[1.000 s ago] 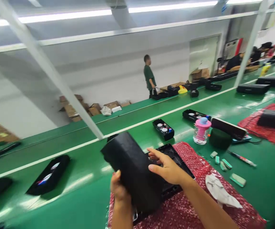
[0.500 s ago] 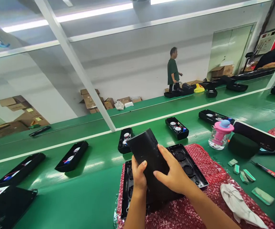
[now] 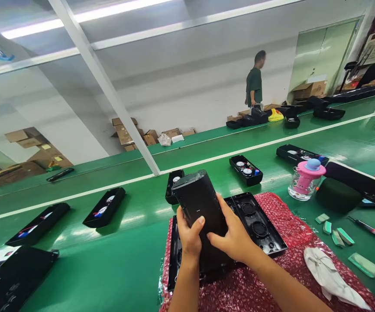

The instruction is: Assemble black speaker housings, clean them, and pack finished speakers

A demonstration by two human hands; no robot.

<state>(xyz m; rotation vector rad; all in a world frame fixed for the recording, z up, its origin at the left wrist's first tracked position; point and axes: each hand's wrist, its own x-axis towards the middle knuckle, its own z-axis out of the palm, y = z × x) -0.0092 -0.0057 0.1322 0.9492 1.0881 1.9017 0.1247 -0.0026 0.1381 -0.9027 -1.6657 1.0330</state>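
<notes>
Both my hands hold a black speaker case [image 3: 203, 203], an oblong box with a rounded far end tipped up. My left hand [image 3: 189, 236] grips its left side, thumb on the top face. Along the right side wraps my right hand [image 3: 231, 234], its thumb also on the face. Beneath the case lie open black shells; the right shell [image 3: 260, 227] shows round speaker openings, while the left shell [image 3: 174, 260] is mostly covered by my hand and the case. Red bubble wrap [image 3: 285, 225] spreads under them.
Open speaker housings with wired drivers, such as one housing [image 3: 246, 170], stand along the green table [image 3: 109, 268]. At right are a pink-lidded jar [image 3: 304, 182], a phone [image 3: 359, 182], green-white pads [image 3: 364, 264], a pen-like tool [image 3: 374, 232] and a white cloth [image 3: 327, 273]. A person [image 3: 254, 82] stands beyond.
The case has been turned in my hands, so its rounded end now shows more. The view has shifted slightly, and the person in the back has moved right.
</notes>
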